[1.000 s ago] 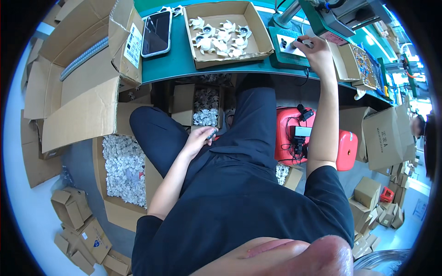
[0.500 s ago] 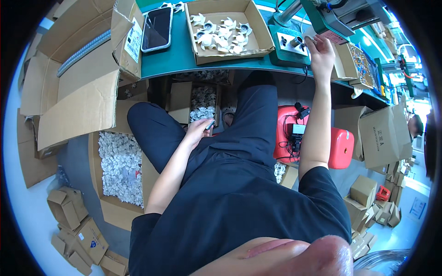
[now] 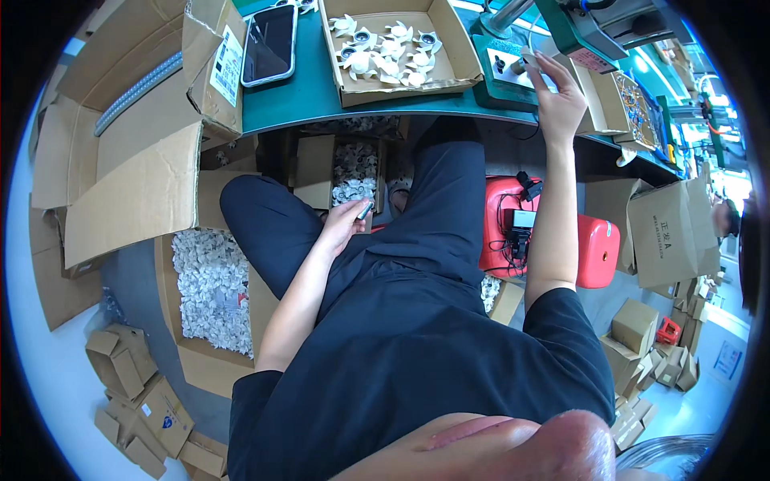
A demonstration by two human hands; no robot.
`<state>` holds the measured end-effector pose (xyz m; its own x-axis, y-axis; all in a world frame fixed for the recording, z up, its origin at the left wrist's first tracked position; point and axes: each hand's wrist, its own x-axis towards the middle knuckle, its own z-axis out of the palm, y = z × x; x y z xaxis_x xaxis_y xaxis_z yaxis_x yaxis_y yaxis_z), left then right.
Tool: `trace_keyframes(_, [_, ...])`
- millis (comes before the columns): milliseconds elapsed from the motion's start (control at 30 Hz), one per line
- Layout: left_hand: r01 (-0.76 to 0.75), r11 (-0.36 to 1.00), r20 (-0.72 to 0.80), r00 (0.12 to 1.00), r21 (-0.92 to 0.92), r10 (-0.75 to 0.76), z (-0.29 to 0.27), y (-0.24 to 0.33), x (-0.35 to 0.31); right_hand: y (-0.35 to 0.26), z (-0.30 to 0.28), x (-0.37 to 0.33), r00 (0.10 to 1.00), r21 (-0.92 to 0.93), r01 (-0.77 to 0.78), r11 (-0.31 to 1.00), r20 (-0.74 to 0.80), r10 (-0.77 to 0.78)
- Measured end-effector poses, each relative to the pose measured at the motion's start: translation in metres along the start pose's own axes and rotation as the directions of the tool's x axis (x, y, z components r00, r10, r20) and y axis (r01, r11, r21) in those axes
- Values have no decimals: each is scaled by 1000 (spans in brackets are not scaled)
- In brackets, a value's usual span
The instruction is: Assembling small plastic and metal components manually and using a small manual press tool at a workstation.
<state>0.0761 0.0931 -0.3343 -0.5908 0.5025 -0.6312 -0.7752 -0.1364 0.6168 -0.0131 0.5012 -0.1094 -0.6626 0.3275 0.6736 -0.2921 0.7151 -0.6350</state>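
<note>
My right hand reaches over the green bench press. Its fingers are bent together at the metal post on the press's pale base plate; a small light piece shows at the fingertips, too small to name. Over my lap, my left hand is closed round a small dark cylindrical piece, whose end sticks out past the fingers. Left of the press stands a shallow cardboard tray with several white fan impellers, some with dark round centres.
A phone lies left of the tray, beside an open carton. The press head overhangs my right hand. Farther right is a box of small wired parts. Below are a carton of white pieces and a red stool.
My right hand's fingers have moved slightly left and up, over the metal post. My left hand stays over my lap with the dark piece. The whole view has shifted a little.
</note>
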Motion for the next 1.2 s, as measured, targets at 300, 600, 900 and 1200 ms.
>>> trace_keyframes(300, [4, 1000, 9, 1000, 2, -4, 0, 2, 0, -17, -8, 6, 928, -360, 372, 855, 171, -332])
trace_keyframes(600, [4, 1000, 23, 1000, 14, -4, 7, 9, 4, -13, -8, 11, 816, -400, 578, 711, 269, -512])
trace_keyframes(900, [16, 999, 45, 999, 39, -18, 2, 3, 4, -28, -5, 0, 822, -421, 566, 709, 228, -522])
trace_keyframes(1200, [5, 1000, -15, 1000, 18, -5, 4, 4, 0, 61, -37, 44, 962, 152, -237, 960, -100, 253])
